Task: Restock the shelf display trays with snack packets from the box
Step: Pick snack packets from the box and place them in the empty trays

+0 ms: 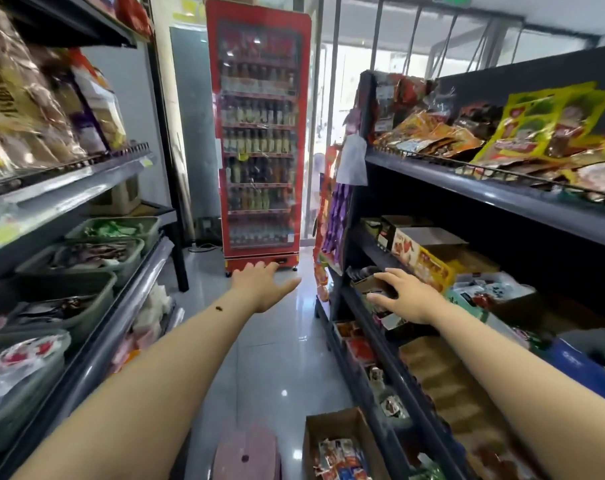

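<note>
Cardboard box [335,427] w/ snack packets [339,455] on floor at 6 o'clock, top open, just beside base of R shelving [501,209]. Display trays [429,261] of packets along R mid shelf, approx 3 o'clock. R hand [403,294] at 4 o'clock from centre, fingers spread & straight, gripping nothing, over small brown tray [365,282] at shelf's front edge; touching or not, can't tell. L hand [264,285] just below centre, fingers straight, empty, in air over aisle floor. Grey-green tubs [86,258] of packets on L shelving, 9 o'clock. Red drinks fridge [259,133] at 12 o'clock, aisle end. Pink stool-like thing [247,452] on box's 9 o'clock side.
</note>
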Demonstrator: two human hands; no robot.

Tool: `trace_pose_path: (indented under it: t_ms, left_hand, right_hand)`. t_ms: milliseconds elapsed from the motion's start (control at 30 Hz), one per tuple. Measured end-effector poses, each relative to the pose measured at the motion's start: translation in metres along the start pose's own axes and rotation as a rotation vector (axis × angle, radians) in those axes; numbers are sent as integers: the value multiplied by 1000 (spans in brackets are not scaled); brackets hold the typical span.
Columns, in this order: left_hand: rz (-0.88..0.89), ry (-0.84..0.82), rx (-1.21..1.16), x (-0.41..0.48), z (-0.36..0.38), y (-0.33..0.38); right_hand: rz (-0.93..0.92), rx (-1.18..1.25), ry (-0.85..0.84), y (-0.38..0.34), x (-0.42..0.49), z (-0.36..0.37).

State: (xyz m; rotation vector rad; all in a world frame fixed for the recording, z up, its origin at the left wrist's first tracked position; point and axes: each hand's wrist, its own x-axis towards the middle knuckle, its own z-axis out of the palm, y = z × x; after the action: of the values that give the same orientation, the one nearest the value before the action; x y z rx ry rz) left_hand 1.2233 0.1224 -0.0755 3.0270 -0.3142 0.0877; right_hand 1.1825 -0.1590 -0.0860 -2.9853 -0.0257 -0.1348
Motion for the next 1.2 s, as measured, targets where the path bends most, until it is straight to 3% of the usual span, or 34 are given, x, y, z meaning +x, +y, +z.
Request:
trace_pose_path:
  t_ms: [267, 567, 933, 1200]
  left_hand:
    - [7, -68, -2, 136, 22, -58]
    - [70, -119, 27, 302, 70, -57]
    - [364, -213, -6, 440, 135, -7]
    - [796, -337, 112, 487, 186, 76]
  right_hand:
    - [-48, 31, 13, -44, 141, 33]
    - [18, 141, -50, -1, 278, 96]
    - [249, 175, -86, 64, 332, 145]
    - [669, 170, -25, 83, 286, 184]
